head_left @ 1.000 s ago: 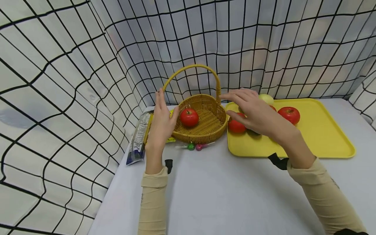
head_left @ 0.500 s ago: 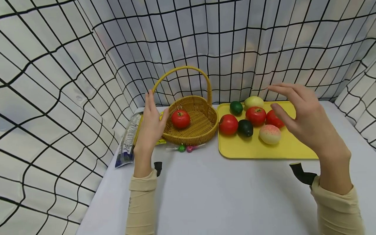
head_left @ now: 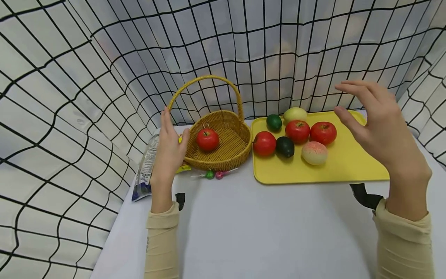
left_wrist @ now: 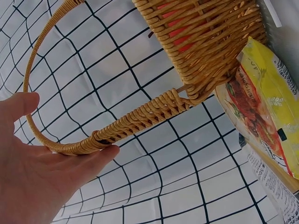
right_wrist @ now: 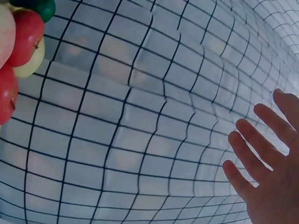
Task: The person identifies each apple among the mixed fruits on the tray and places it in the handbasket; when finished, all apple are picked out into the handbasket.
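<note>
My left hand (head_left: 168, 149) is beside the yellow wicker basket (head_left: 233, 147), its fingers straight against the left side of the tall handle (left_wrist: 135, 116). In the left wrist view the handle lies along the fingers, with the thumb apart from them. One red tomato (head_left: 208, 140) sits in the basket. My right hand (head_left: 385, 131) hovers over the right part of the yellow tray (head_left: 359, 166), fingers spread and holding nothing. The tray's left half bears several red tomatoes (head_left: 264, 143), a peach (head_left: 314, 153), a dark green avocado-like fruit (head_left: 285, 147), a green lime-like fruit (head_left: 274, 123) and a pale yellow-green fruit (head_left: 295, 114).
A green lollipop (head_left: 210, 174) and a pink lollipop (head_left: 219, 175) lie before the basket. Left of it are a yellow food packet (left_wrist: 268, 107) and a long silver-blue packet (head_left: 143, 174), partly hidden by my left hand. Black netting (head_left: 265, 58) stands behind and at the sides.
My right hand has moved right, from near the basket to above the tray's right side, uncovering the fruit. The left hand stays at the handle. The head view has shifted slightly.
</note>
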Motion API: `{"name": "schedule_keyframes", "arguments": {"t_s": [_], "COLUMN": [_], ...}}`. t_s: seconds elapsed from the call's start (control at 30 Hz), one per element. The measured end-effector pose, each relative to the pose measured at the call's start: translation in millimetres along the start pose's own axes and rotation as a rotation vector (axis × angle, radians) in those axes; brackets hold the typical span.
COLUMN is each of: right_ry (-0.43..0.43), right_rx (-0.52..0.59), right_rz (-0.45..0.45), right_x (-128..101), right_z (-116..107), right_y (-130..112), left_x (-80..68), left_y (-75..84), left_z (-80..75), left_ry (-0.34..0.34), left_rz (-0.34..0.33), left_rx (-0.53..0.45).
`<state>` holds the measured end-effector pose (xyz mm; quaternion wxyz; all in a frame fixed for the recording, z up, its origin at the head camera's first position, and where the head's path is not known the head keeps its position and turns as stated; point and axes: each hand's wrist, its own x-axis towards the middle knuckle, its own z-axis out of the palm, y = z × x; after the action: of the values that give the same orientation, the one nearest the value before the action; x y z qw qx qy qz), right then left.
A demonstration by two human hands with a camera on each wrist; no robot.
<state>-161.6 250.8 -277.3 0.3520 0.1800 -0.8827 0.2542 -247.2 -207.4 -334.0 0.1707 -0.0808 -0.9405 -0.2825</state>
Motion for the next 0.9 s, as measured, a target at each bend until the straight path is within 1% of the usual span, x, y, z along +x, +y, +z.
{"name": "schedule_keyframes", "arguments": {"t_s": [0.07,0.17,0.27,0.4,0.5,0.57,0.77,0.83,0.9], "right_ry": [0.003,-0.024,-0.072,-0.161,-0.235,-0.286,-0.461,-0.499,-0.519], "right_rx": [0.001,0.006,0.013,-0.002,-0.021,-0.032,-0.060,-0.074,-0.085], "right_rz": [0.016,0.063,0.133,0.237,0.282,0.296,0.362,0.368,0.358], "right_x": [0,-1,-4,-6,-6,-8,-19,-23,-25], "right_z": [-1,2,7,15,26,35,67,75,82], "right_y": [10,28,47,72,87,97,130,138,143], "left_x": [1.1,1.4,1.0,0.1,-1.4,-2.1,-1.7,-0.8,0.1], "left_y": [0.8,2.1,2.5,3.5,2.0,1.3,0.9,1.1,1.5], "left_z": [-0.2,-0.3,-0.2,0.4,-0.7,-0.4,-0.1,-0.7,-1.4], "left_ry": [-0.004,-0.013,-0.017,-0.017,-0.013,-0.013,-0.002,0.004,0.008], "left_rz": [-0.003,-0.015,-0.018,-0.026,-0.029,-0.022,-0.009,-0.002,0.005], "left_rx": [-0.002,0.001,0.001,-0.003,-0.005,-0.004,-0.001,0.004,0.009]}}
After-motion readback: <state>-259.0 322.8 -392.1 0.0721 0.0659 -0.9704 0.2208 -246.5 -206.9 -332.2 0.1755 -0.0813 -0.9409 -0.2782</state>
